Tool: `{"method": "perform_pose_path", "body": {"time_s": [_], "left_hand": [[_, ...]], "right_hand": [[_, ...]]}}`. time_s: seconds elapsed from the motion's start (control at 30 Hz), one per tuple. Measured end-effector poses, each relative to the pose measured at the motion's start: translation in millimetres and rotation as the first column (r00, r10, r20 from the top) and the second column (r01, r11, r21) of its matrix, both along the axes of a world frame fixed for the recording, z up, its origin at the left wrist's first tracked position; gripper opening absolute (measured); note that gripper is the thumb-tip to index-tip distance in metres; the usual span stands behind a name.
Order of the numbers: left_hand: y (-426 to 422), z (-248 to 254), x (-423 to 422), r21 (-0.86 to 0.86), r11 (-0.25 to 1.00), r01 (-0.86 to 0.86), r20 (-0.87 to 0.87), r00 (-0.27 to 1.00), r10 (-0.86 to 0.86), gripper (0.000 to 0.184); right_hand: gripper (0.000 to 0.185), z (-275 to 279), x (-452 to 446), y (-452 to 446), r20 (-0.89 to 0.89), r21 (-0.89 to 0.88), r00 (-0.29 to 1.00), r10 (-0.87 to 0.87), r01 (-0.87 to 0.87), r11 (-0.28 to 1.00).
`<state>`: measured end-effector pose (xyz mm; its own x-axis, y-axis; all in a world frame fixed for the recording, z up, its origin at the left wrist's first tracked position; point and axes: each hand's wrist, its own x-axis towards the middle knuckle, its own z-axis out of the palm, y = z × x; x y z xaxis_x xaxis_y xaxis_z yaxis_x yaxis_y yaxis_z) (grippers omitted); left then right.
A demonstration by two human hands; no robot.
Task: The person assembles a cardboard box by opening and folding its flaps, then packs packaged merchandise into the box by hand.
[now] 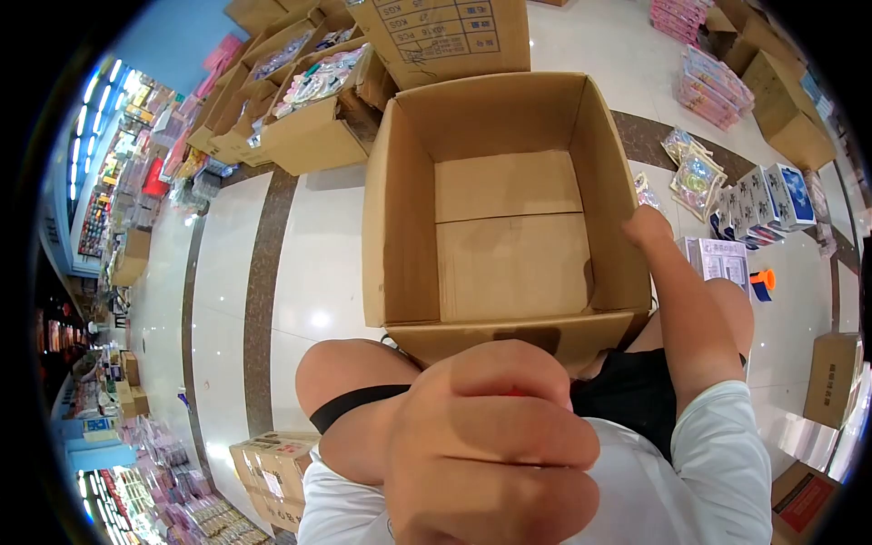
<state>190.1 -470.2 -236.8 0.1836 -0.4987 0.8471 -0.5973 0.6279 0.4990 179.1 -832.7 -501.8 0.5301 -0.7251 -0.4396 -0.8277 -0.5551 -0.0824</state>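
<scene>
Close to the camera, my left hand [490, 445] is curled into a fist, with a speck of red showing between the fingers; what it holds is hidden. An open cardboard box [513, 263] stands upright in front of me, between my legs, with nothing visible on its bottom. My right hand [649, 227] is down at the box's right side, close to a clear packet [645, 189] on the floor. Its fingers are mostly hidden, so I cannot tell whether it touches the packet or the box wall.
Cartons of packaged goods [322, 82] stand at the back left, beside a tall printed carton [445, 41]. On the right lie flat clear packets [698, 177], blue-and-white boxes [758, 202], pink packs [713, 86] and an orange item [763, 278]. A closed carton [277, 477] sits behind my left side.
</scene>
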Motion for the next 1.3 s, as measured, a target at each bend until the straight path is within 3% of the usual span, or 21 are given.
{"method": "perform_pose_path", "body": {"time_s": [0.2, 0.3, 0.5, 0.53, 0.63, 0.7, 0.8, 0.83, 0.93, 1.1, 1.2, 1.23, 1.3], "left_hand": [[4, 5, 7, 0.135, 0.984, 0.114, -0.009, 0.993, -0.114, 0.01], [-1, 0, 8, 0.004, 0.98, 0.198, -0.045, 0.979, -0.197, 0.01], [-2, 1, 2, 0.018, 0.979, 0.205, -0.123, 0.972, -0.201, 0.013], [-8, 1, -2, -0.069, 0.982, 0.176, -0.118, 0.976, -0.183, 0.006], [-30, 1, -14, -0.324, 0.942, 0.084, -0.112, 0.986, -0.126, 0.042], [-33, 2, -13, -0.405, 0.913, 0.053, -0.112, 0.988, -0.107, 0.055], [-23, 5, -8, -0.364, 0.912, 0.189, -0.047, 0.974, -0.221, 0.052], [-9, 5, -13, -0.194, 0.979, 0.067, -0.105, 0.99, -0.088, 0.039], [-2, 8, -18, 0.005, 0.997, -0.083, -0.144, 0.986, 0.083, 0.03], [-7, 6, -22, 0.011, 0.992, -0.125, -0.169, 0.978, 0.125, 0.029], [-11, 3, -15, -0.189, 0.967, -0.172, -0.119, 0.981, 0.151, 0.025], [-1, 1, -4, -0.082, 0.995, 0.06, -0.124, 0.99, -0.07, 0.005], [4, -3, 2, 0.019, 0.956, 0.293, -0.145, 0.947, -0.288, 0.022]], "right_hand": [[0.048, -2, -3, 0, 0.063, -0.02, 0.998, 0.002, -0.001, 1.0], [0.048, -3, -3, -1, 0.059, -0.012, 0.998, 0.009, -0.009, 1.0], [0.05, -2, -4, 1, 0.054, -0.02, 0.999, 0.001, 0.0, 1.0], [0.05, -4, -3, 0, 0.055, -0.02, 0.998, 0.002, 0.0, 1.0], [0.049, -5, -3, -1, 0.058, -0.033, 0.998, 0.001, 0.001, 0.999], [0.048, -3, -3, -1, 0.062, -0.016, 0.998, 0.01, -0.009, 1.0], [0.041, 4, -2, 4, 0.034, -0.027, 0.999, -0.027, 0.028, 0.999], [0.041, 7, -2, 6, 0.034, -0.026, 0.999, -0.027, 0.028, 0.999], [0.041, 10, -2, 7, 0.024, -0.021, 1.0, -0.011, 0.012, 1.0], [0.042, 5, -2, 4, 0.014, -0.039, 1.0, 0.001, -0.001, 0.999], [0.041, 1, -2, 2, 0.028, -0.042, 1.0, -0.013, 0.014, 0.999], [0.041, 0, -1, 1, 0.034, -0.045, 0.999, -0.015, 0.016, 0.999], [0.044, 0, -2, -1, 0.063, 0.042, 0.997, -0.037, 0.034, 0.999]]}}
